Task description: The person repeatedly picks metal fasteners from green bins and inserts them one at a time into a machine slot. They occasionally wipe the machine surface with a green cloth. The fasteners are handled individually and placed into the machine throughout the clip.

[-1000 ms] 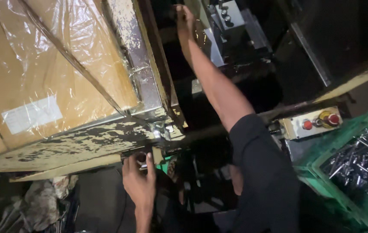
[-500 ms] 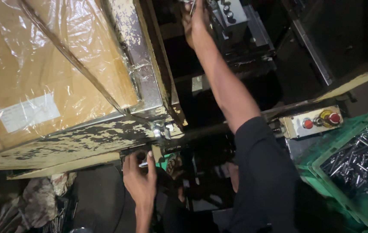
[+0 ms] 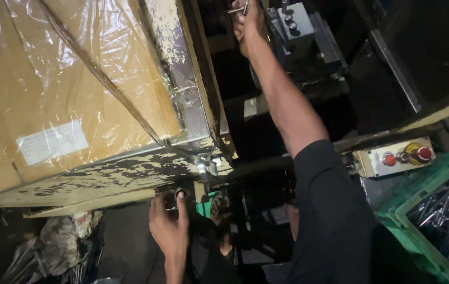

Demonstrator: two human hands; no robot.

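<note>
Thin metal rod gripped overhead, small dark button under frame

Pretty dim in here, mostly black shadow. Cardboard wrapped in clear plastic film filling the left, chipped cream-painted metal frame under it. Control box with red buttons at right, green plastic crate just below, crumpled rags bottom left.

Beside the left hand's fingertips, a cream metal frame with flaking dark patches; tan plastic-wrapped cardboard box; green plastic crate.
</note>
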